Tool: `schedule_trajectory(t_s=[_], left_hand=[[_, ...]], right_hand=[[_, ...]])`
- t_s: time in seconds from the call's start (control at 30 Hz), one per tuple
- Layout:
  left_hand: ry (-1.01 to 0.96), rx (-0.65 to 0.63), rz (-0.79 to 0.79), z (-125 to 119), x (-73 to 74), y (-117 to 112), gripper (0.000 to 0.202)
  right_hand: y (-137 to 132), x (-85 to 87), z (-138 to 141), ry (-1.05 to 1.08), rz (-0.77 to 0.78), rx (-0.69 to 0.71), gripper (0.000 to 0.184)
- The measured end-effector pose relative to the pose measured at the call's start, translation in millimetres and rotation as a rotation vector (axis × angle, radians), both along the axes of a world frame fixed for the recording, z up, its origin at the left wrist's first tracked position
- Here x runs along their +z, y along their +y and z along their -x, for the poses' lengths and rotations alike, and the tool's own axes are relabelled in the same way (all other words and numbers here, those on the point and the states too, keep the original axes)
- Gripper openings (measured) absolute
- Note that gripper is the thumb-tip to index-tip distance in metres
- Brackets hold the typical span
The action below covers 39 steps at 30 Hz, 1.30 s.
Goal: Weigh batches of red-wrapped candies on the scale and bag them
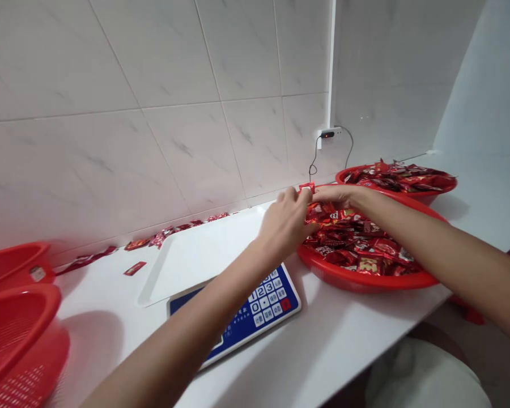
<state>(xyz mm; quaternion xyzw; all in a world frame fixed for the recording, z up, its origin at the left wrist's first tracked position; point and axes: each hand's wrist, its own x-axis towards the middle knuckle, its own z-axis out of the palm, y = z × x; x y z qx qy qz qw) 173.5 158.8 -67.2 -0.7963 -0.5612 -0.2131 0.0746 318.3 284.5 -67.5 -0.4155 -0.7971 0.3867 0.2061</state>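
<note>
A large red basin [365,280] holds a heap of small red wrapped snack packets [369,263]. Over its far left rim my two hands meet. My left hand [285,218] reaches past the scale with its back to me, fingers bent around a small red packet [306,187] at their tips. Close beside that packet, my right hand [334,195] comes in across the basin, its fingers curled and partly hidden behind the left one. What the right fingers hold cannot be seen. Left of the basin stands a blue scale [276,306] with a bare white weighing tray [208,249].
A second red basin [433,195] full of packets stands behind. Loose packets [161,235] lie along the tiled wall, one packet [135,268] apart from them. Red plastic baskets [46,351] occupy the left end. A power socket [329,136] with cables is on the wall.
</note>
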Motion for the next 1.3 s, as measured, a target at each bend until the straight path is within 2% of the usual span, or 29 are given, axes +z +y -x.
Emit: schedule_trajectory(t_s=[0.07,0.13,0.23,0.33,0.37,0.43,0.5,0.53,0.6,0.63,0.7,0.77,0.83,0.9,1.0,1.07,1.17,1.3], left_hand=[[0.003,-0.007,0.019,-15.5,-4.7,24.9,0.045],[-0.014,-0.047,0.036,-19.7,-7.8,40.8,0.029],[-0.07,-0.112,0.058,-12.0,-6.6,47.9,0.007],[-0.216,-0.106,0.025,7.6,4.8,36.8,0.006],[-0.295,-0.08,-0.007,17.8,9.9,29.8,0.006],[-0.459,0.009,-0.088,46.1,18.8,13.6,0.011],[-0.446,0.121,-0.125,84.4,21.6,-1.2,0.019],[-0.393,0.189,-0.095,105.6,19.8,-6.8,0.025],[-0.321,0.325,-0.032,145.6,11.1,-14.0,0.033],[-0.314,0.37,0.014,162.0,5.3,-16.2,0.037],[-0.347,0.409,0.177,183.9,-5.1,-19.7,0.047],[-0.362,0.423,0.29,192.4,-10.2,-23.0,0.056],[-0.328,0.462,0.32,193.1,-8.1,-25.9,0.065],[-0.286,0.518,0.322,191.6,-0.4,-28.4,0.073],[-0.266,0.539,0.274,186.4,15.0,-33.2,0.067],[-0.302,0.467,0.224,176.9,23.1,-38.9,0.059],[-0.37,0.289,0.163,150.2,28.0,-52.8,0.052],[-0.404,0.127,0.084,103.5,23.8,-69.1,0.036]], right_hand=[[2.1,-6.7,-2.3,0.037,0.144,0.031,0.024],[6.0,-13.1,-7.6,0.042,0.232,0.08,0.026],[13.9,-15.6,-18.9,-0.056,0.175,0.114,0.025],[17.9,-6.5,-27.9,-0.294,-0.004,0.01,0.016],[16.2,-1.5,-29.2,-0.396,-0.092,-0.033,0.013],[6.4,8.9,-27.7,-0.561,-0.243,-0.056,0.021],[-11.4,15.7,-18.9,-0.62,-0.275,0.075,0.039],[-21.9,16.3,-11.6,-0.634,-0.253,0.17,0.05],[-41.7,11.2,7.3,-0.714,-0.187,0.313,0.071],[-49.5,6.0,17.4,-0.776,-0.168,0.323,0.078],[-58.9,-7.4,34.3,-0.869,-0.148,0.239,0.082],[-60.5,-20.8,41.9,-0.873,-0.127,0.17,0.079],[-56.7,-31.4,38.6,-0.84,-0.153,0.173,0.082],[-50.0,-38.2,27.1,-0.823,-0.271,0.226,0.088],[-36.6,-40.5,6.2,-0.781,-0.429,0.207,0.084],[-25.9,-37.0,-4.6,-0.678,-0.421,0.136,0.079],[-11.4,-27.2,-13.2,-0.356,-0.379,0.016,0.068],[-7.9,-15.1,-14.0,0.092,-0.262,-0.174,0.034]])
